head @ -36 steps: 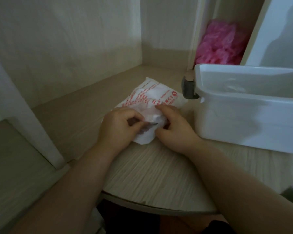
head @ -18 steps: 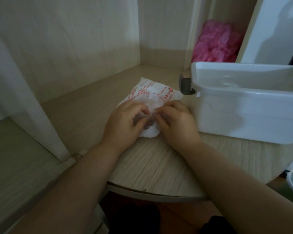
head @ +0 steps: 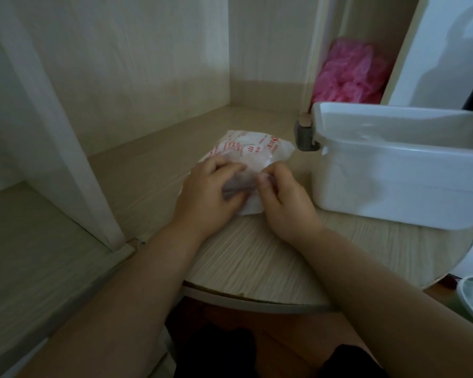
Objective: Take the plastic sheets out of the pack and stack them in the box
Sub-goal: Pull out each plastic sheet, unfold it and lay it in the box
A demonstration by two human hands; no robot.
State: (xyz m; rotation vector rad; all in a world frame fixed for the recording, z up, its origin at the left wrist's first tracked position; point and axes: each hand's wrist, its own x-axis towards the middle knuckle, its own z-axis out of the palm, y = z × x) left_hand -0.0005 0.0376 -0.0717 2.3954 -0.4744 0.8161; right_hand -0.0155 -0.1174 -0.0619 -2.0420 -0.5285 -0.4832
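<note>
Hands sit a bit wider apart now, and I see left hand (head: 205,192) and right hand (head: 284,197) both pinching a clear sheet (head: 239,184) stretched out of the pack (head: 251,148) just left of the box (head: 393,192), so dropping it in comes next I guess.

A pale wood-grain desk (head: 257,268) with a rounded front edge runs back to matching wall panels (head: 120,64) beyond the left grip (head: 208,195). A white post (head: 71,159) stands further left. Beyond the right grip (head: 284,205), a dim niche holds crumpled pink plastic (head: 347,75).

White with red print on the pack (head: 253,150) — milky white on the box (head: 393,192); pale wood grain on the table (head: 257,266) — pink on the crumpled plastic (head: 347,75).
</note>
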